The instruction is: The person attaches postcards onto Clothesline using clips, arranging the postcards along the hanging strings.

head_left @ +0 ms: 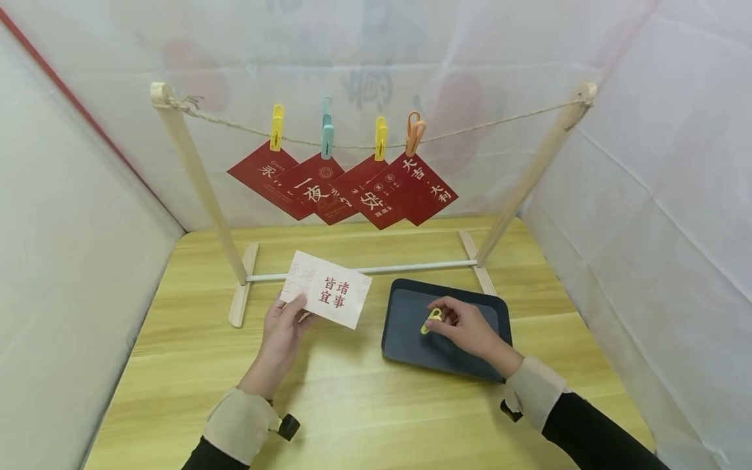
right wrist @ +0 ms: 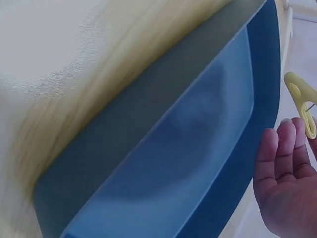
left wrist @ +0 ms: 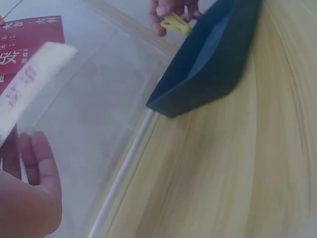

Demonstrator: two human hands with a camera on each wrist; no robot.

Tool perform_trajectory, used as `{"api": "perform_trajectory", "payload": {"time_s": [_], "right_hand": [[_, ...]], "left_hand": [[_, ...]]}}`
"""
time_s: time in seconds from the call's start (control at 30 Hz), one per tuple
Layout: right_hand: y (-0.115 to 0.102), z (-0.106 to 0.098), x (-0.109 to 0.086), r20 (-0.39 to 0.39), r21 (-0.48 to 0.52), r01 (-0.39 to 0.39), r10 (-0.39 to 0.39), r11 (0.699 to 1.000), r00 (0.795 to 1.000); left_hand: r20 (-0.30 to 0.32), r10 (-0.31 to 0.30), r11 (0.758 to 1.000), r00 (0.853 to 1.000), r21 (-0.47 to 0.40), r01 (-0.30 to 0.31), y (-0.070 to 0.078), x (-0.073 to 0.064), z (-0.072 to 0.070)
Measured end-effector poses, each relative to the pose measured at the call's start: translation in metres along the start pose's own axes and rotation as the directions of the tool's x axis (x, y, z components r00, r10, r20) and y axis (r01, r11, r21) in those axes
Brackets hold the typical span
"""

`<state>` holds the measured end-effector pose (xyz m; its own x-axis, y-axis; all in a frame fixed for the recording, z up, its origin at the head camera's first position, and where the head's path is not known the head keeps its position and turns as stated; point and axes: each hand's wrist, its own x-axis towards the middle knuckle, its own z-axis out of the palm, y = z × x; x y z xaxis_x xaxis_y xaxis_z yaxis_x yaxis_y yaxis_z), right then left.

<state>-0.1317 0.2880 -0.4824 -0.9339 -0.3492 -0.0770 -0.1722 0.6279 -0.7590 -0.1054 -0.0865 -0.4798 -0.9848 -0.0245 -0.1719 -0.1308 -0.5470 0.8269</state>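
My left hand (head_left: 281, 336) grips the lower left corner of a white card (head_left: 346, 297) printed with red characters, thumb on its face. It is held tilted in front of the rack, and in the left wrist view the card (left wrist: 29, 82) shows at a slant. Over the dark grey tray (head_left: 405, 352), my right hand (head_left: 467, 326) pinches a yellow clothespin (head_left: 433, 321) between thumb and index finger. In the right wrist view the yellow clothespin (right wrist: 303, 101) sits at the fingertips, while the other fingers (right wrist: 285, 148) are bent loosely beside the tray's rim.
A twine line (head_left: 499, 124) hangs between two wooden posts (head_left: 202, 189). Yellow, blue and orange clothespins hold several overlapping red cards (head_left: 431, 189) on it. A white rod (head_left: 411, 268) joins the posts low down. White fabric walls (head_left: 658, 196) surround the wooden table (head_left: 194, 391).
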Motion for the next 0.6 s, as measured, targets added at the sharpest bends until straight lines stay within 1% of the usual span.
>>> {"api": "perform_trajectory", "payload": {"time_s": [0.1,0.17,0.27,0.4,0.5,0.6], "right_hand": [[0.0,0.0,-0.001,0.009,0.007,-0.017,0.017,1.0,1.0],[0.0,0.0,-0.001,0.017,0.006,-0.017,0.017,1.0,1.0],[-0.001,0.0,-0.001,0.018,0.01,-0.009,0.009,1.0,1.0],[-0.004,-0.004,-0.001,0.002,0.024,0.007,-0.007,1.0,1.0],[-0.009,-0.01,0.002,-0.019,0.035,0.02,-0.02,0.999,1.0],[-0.018,-0.021,0.005,-0.047,0.056,0.013,-0.011,0.998,0.999]], "left_hand": [[0.003,-0.012,0.999,1.0,-0.032,0.012,-0.003,0.001,0.004],[0.003,-0.01,0.999,1.0,-0.048,0.01,-0.004,0.002,0.007],[0.023,-0.023,0.999,0.999,-0.045,0.024,-0.006,0.002,0.011],[0.074,-0.027,1.0,0.997,0.009,0.027,-0.006,0.001,0.015],[0.114,0.0,0.999,0.994,0.051,-0.006,-0.006,0.001,0.019],[0.137,0.021,0.995,0.99,0.09,-0.033,-0.007,0.002,0.024]]}}
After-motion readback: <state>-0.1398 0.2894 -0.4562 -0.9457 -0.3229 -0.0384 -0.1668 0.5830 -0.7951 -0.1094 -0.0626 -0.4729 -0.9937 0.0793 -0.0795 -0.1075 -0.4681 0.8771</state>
